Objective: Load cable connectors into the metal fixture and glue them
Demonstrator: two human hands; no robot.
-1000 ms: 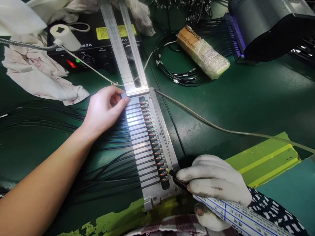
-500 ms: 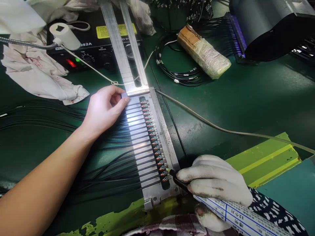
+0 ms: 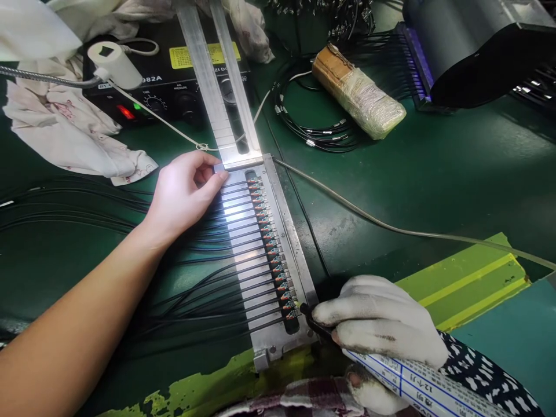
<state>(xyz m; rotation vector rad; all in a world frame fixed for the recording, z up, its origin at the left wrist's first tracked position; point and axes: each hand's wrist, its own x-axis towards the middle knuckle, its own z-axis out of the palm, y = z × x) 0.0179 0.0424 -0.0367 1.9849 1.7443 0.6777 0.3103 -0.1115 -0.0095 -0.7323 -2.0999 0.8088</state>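
Observation:
A long metal fixture [image 3: 243,231] lies on the bench, holding a row of black cables [image 3: 249,246] side by side. Their stripped ends with orange and green wires and small metal connectors [image 3: 278,269] sit over a dark slot. My bare left hand [image 3: 185,194] pinches the fixture's upper left edge between thumb and fingers. In my gloved right hand [image 3: 382,318] is a white glue tube [image 3: 395,373] with blue lines and print on its label. Its black nozzle points left, and the tip is at the connectors near the fixture's lower end.
Behind the fixture stands a black control box [image 3: 165,98] with dials and a red light. A wrapped block [image 3: 360,92] rests by coiled cables [image 3: 299,130]. A dark lamp-like housing [image 3: 478,52] is at upper right. A thin hose [image 3: 369,219] crosses the bench.
The glue tube's tip has shifted slightly down and right along the connector row, with my right hand. My left hand stays in place on the fixture.

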